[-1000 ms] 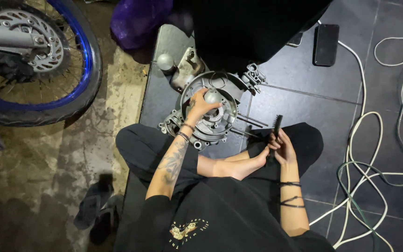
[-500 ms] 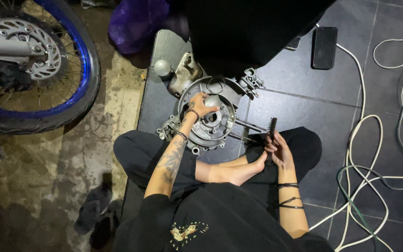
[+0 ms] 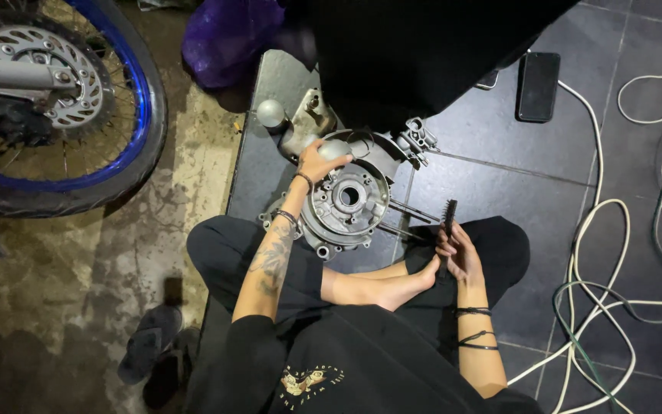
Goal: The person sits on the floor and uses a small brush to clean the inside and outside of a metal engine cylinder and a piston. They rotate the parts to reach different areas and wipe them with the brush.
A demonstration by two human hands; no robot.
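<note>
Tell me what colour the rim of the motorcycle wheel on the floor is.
Blue: the rim of the wheel is blue inside a black tyre, as the head view shows.
</note>
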